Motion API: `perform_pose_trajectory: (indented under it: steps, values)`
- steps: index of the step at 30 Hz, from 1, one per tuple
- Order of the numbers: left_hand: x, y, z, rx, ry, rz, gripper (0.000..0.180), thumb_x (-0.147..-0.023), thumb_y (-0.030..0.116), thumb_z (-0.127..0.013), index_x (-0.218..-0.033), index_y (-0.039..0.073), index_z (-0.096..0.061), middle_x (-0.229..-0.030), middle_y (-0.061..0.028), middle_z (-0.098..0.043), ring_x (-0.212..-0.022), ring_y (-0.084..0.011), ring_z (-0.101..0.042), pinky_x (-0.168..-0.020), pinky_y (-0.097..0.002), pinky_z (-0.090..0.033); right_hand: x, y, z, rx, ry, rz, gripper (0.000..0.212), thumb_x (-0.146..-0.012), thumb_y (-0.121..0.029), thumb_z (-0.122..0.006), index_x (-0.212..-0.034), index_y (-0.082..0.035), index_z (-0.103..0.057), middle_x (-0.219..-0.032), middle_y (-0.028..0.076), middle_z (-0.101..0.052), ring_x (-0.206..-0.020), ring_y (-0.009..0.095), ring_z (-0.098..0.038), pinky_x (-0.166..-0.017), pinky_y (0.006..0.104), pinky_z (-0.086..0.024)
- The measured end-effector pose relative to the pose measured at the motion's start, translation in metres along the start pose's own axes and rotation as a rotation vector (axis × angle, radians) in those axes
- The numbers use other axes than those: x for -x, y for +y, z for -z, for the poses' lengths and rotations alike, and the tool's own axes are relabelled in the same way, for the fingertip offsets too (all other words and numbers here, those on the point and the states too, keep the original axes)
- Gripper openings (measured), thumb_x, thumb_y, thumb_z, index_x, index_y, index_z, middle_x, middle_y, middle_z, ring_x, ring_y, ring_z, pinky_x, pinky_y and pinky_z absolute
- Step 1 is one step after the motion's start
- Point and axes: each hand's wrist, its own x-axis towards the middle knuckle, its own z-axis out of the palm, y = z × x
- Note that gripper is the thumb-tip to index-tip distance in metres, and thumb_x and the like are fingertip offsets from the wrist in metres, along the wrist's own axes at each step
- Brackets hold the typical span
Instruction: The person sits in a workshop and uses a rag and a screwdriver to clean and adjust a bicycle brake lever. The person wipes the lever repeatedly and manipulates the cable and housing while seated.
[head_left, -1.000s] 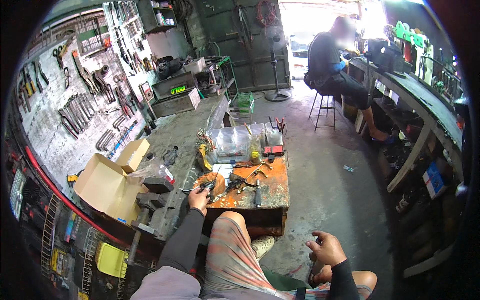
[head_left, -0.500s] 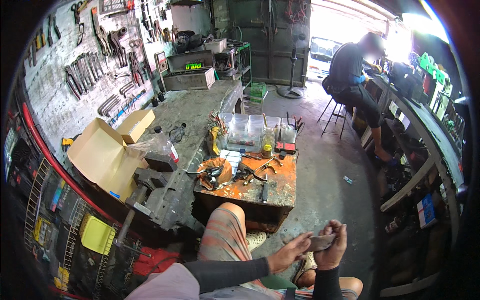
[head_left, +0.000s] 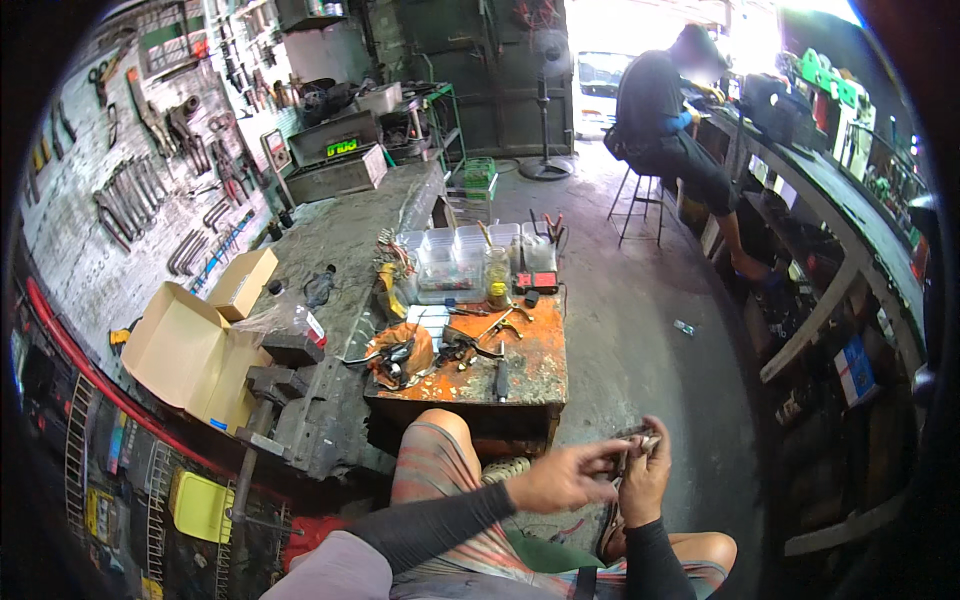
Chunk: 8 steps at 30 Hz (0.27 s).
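Above my lap, to the right, my two hands are close together. My right hand (head_left: 645, 478) has its fingers curled around a small, dark, partly metallic-looking piece (head_left: 638, 436), whose kind I cannot make out. Reaching across from the left, my left hand (head_left: 565, 478) has its fingers stretched apart beside that piece and against the right hand's fingers. In front of my knees stands a low workbench with a worn orange top (head_left: 540, 352). On it lie a brake lever assembly (head_left: 460, 346), an orange cloth bundle (head_left: 402, 352) and a dark-handled tool (head_left: 501, 382).
Clear plastic bins (head_left: 450, 265) and a jar (head_left: 497, 277) line the low bench's back. At left, a long workbench (head_left: 365, 230) carries a vise (head_left: 285, 385) and an open cardboard box (head_left: 180, 350). Far right, a person (head_left: 650, 105) sits on a stool (head_left: 637, 205).
The view has shifted, moving the benches left and up. My left hand's fingers have spread, and the flat grey-brown piece earlier between my hands no longer shows the same way.
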Motion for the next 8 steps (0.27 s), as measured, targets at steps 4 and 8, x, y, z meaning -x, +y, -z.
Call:
perform_pose_trajectory:
  steps: [4,8]
  values:
    - [-0.009,0.041,0.102,-1.052,0.698,-0.123,0.056,-0.086,0.017,-0.074,-0.140,0.002,-0.066,-0.140,-0.0225,-0.069,-0.130,-0.0421,-0.065,-0.115,-0.0464,-0.050,-0.023,-0.008,0.047,0.132,0.193,0.081,0.043,-0.105,-0.014,-0.071,-0.142,-0.006,-0.051,-0.114,0.008,-0.062,-0.102,0.014,-0.061,-0.090,0.0322,-0.052]
    - [0.027,0.051,0.250,-1.199,0.982,0.457,0.087,-0.087,0.026,-0.081,-0.162,0.004,-0.043,-0.152,-0.0243,-0.061,-0.139,-0.0398,-0.060,-0.119,-0.0458,-0.046,-0.024,-0.017,0.044,-0.125,0.116,-0.051,0.042,-0.105,-0.017,-0.072,-0.141,-0.006,-0.052,-0.115,0.007,-0.061,-0.105,0.014,-0.060,-0.093,0.0310,-0.052]
